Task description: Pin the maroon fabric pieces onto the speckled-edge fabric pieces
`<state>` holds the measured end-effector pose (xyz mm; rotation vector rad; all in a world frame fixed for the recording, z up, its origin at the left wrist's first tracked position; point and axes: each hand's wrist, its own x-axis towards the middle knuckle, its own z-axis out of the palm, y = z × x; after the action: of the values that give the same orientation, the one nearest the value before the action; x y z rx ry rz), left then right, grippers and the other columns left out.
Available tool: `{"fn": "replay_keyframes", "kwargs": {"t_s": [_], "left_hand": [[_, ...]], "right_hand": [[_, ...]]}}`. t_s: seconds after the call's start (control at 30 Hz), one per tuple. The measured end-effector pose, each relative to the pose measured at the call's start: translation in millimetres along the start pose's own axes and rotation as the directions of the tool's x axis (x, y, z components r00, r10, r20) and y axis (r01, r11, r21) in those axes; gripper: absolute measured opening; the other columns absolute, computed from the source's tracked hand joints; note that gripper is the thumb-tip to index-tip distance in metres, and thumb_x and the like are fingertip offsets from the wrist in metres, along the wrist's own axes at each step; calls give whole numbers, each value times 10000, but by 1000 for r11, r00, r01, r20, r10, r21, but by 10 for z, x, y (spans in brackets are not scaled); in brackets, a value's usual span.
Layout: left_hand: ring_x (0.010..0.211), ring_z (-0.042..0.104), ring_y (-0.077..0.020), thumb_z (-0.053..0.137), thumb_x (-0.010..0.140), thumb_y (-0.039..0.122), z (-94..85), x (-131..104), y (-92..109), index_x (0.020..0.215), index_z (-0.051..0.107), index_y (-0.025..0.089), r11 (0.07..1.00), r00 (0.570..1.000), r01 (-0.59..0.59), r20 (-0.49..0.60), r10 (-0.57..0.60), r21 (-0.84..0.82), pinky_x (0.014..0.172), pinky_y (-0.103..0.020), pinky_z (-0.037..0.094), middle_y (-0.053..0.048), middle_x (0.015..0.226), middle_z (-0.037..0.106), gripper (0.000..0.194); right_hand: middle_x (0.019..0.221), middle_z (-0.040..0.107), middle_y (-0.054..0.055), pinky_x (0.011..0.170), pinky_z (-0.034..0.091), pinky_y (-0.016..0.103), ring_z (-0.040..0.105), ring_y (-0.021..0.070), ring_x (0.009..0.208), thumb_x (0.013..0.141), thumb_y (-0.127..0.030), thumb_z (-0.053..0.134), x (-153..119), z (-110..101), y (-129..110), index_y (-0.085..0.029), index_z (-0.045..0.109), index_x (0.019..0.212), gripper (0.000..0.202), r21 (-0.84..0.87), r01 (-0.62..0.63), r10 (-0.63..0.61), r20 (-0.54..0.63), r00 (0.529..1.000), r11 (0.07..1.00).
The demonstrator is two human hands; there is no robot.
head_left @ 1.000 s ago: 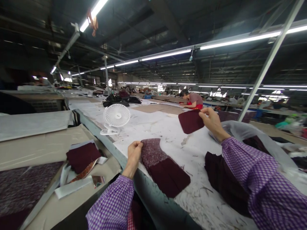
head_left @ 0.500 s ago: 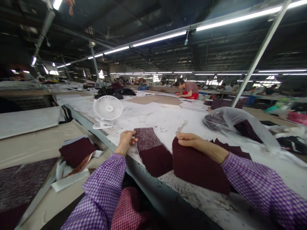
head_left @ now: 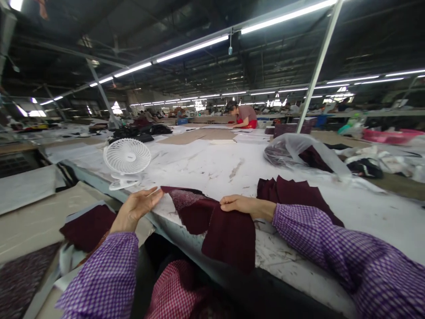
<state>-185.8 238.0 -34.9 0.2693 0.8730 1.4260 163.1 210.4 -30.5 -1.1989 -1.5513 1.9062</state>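
Note:
A maroon fabric piece with a speckled part (head_left: 195, 215) is lifted and folded over at the table's near edge. My left hand (head_left: 137, 207) pinches its far left corner between the fingertips. In my right hand (head_left: 241, 206) is the top edge of a plain maroon fabric panel (head_left: 230, 237), which hangs down over the table edge. The two pieces meet or overlap near my right fingertips; whether they are joined cannot be made out. Behind my right wrist lies a stack of maroon pieces (head_left: 295, 195) with staggered edges.
A white fan (head_left: 127, 156) stands on the white-covered table (head_left: 206, 164) at left. A clear plastic bag (head_left: 308, 155) with dark cloth lies to the right. More maroon cloth (head_left: 88, 228) rests on the lower left surface. A co-worker (head_left: 245, 115) bends over the far table.
My right hand has carried the plain panel left to the speckled piece. My left hand has raised that piece's corner, folding it over. The view has swung right.

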Motion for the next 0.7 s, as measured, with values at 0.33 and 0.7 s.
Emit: {"fn": "replay_keyframes", "kwargs": {"t_s": [0.33, 0.7], "left_hand": [[1168, 533, -261, 695, 706, 253, 284, -903, -886, 975, 707, 238, 366, 766, -641, 592, 250, 675, 1072, -418, 343, -72, 1146, 654, 269], [894, 652, -282, 565, 753, 625, 466, -1362, -1329, 979, 667, 147, 805, 901, -360, 401, 167, 472, 856, -449, 500, -149, 976, 693, 539]], "right_hand": [[704, 643, 5, 527, 477, 196, 585, 97, 569, 647, -230, 738, -10, -75, 25, -135, 601, 789, 220, 90, -18, 13, 58, 998, 996], [715, 548, -16, 483, 359, 192, 451, 75, 544, 828, -266, 552, -835, 103, -550, -170, 553, 882, 110, -702, 430, -700, -136, 701, 568]]}}
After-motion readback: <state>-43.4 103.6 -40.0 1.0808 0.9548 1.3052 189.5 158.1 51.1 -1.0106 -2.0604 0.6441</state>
